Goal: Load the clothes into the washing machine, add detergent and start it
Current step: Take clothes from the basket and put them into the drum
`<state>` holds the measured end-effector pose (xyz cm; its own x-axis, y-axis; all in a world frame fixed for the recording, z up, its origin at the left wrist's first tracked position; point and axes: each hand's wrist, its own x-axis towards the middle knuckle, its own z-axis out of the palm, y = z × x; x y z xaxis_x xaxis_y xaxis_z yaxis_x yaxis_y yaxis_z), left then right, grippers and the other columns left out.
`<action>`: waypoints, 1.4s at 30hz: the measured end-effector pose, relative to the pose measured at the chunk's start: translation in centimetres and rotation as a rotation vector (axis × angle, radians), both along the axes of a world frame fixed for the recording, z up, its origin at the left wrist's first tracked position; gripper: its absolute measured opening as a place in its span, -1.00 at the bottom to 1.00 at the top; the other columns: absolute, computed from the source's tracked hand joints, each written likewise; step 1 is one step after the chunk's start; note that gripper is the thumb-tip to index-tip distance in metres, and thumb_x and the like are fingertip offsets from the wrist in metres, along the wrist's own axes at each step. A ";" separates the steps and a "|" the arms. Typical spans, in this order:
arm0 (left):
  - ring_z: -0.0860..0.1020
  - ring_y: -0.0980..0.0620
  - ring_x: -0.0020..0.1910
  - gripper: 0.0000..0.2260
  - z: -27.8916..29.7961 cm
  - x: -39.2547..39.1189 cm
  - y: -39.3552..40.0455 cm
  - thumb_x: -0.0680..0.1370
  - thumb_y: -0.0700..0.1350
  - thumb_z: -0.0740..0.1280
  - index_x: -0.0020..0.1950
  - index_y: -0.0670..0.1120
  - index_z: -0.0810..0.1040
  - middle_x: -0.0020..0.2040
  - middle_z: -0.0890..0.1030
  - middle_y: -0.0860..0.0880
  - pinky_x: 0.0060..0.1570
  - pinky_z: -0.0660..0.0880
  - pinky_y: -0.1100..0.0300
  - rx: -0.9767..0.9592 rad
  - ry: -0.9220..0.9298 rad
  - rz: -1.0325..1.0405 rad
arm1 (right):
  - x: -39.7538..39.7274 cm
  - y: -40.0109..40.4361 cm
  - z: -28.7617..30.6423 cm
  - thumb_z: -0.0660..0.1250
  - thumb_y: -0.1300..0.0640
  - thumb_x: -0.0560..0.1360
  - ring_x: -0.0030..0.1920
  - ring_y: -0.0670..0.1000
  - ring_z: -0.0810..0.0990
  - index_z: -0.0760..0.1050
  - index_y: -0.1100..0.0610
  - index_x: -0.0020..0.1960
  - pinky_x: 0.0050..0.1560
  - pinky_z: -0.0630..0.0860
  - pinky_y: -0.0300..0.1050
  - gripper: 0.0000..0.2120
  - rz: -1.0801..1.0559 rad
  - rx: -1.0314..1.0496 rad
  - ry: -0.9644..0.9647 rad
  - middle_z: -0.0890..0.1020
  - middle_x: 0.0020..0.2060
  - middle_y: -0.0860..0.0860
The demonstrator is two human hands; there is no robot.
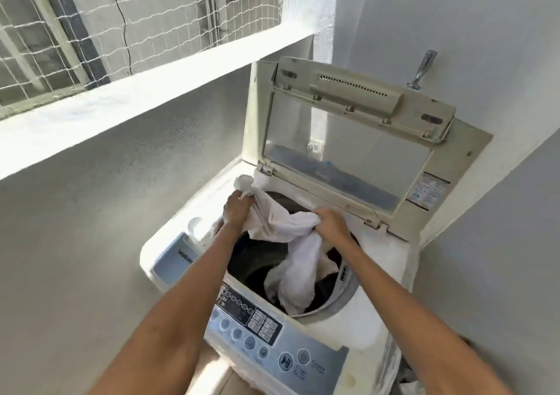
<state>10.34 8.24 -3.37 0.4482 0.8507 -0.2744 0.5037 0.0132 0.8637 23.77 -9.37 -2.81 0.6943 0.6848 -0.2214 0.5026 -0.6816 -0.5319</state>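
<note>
So the biggest thing here is the white top-loading washing machine (pixel 375 261), sitting right under both arms, wedged into a corner of pale grey walls. Its hinged lid with the clear window panel (pixel 348 152) is flipped all the way up and stands just beyond the hands, leaning back toward the wall. Past the left hand there's a long white concrete ledge (pixel 151 91) with a white mesh net (pixel 91 24) stretched above it (pretty washed out by the sun, so not much detail there).

Closer in, below the forearms, is the grey-blue control panel with round buttons and a dark display strip (pixel 272 343) running along the front edge of the machine. The dark round drum opening (pixel 251 261) sits directly beneath the hands, and there's some dark laundry down in it, though I can't tell what exactly.

The main item is the white crumpled cloth garment (pixel 291 243). It's stretched between the two hands over the drum, with its lower part hanging down inside the opening and resting on what's already in there. The left hand (pixel 238 209) is bunched round one end of it, with a knot of fabric poking out above the fist over the machine's back left rim. The right hand (pixel 330 220) grips the other end, fingers curled into the fabric, over the far side of the drum.

Smallest bit: a metal tap (pixel 424 67) on the wall beyond the right hand, above the lid.
</note>
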 end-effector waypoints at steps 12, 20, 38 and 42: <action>0.49 -0.20 0.21 -0.70 -11.9 5.3 -1.1 0.58 -0.17 0.21 0.28 -0.24 0.46 0.21 0.54 -0.23 0.09 0.41 0.09 -0.135 0.228 -0.205 | -0.9 0.0 -17.6 0.25 0.28 0.47 0.20 0.20 0.53 0.41 0.17 0.30 0.15 0.49 0.01 -0.61 -0.117 -0.264 0.223 0.55 0.19 0.19; 0.47 0.03 -0.37 -0.73 -6.3 7.6 -8.2 0.55 -0.32 0.19 0.24 -0.25 0.47 -0.14 0.54 -0.16 -0.43 0.36 0.25 -0.295 0.148 -0.402 | -0.7 -2.8 -8.8 0.24 0.24 0.51 0.15 0.12 0.55 0.48 0.16 0.26 0.09 0.45 -0.09 -0.67 -0.221 0.104 0.188 0.61 0.11 0.13; 0.54 -0.16 0.16 -0.74 -9.4 22.0 -46.0 0.57 -0.20 0.19 0.24 -0.16 0.47 0.18 0.58 -0.20 0.10 0.44 0.11 -0.095 0.267 -1.136 | 6.0 -37.4 -13.2 0.18 0.29 0.51 -0.12 0.10 0.58 0.50 0.06 0.00 -0.17 0.53 -0.03 -0.80 -1.135 0.494 0.302 0.60 -0.16 0.08; 0.53 -0.14 0.08 -0.76 -20.0 22.9 -48.3 0.53 -0.28 0.15 0.11 -0.22 0.54 0.09 0.59 -0.22 0.08 0.42 0.09 -0.095 0.429 -0.959 | 8.3 -42.1 -22.6 0.16 0.30 0.51 -0.13 0.08 0.57 0.50 0.15 0.12 -0.04 0.61 0.05 -0.75 -1.166 0.348 0.459 0.59 -0.10 0.09</action>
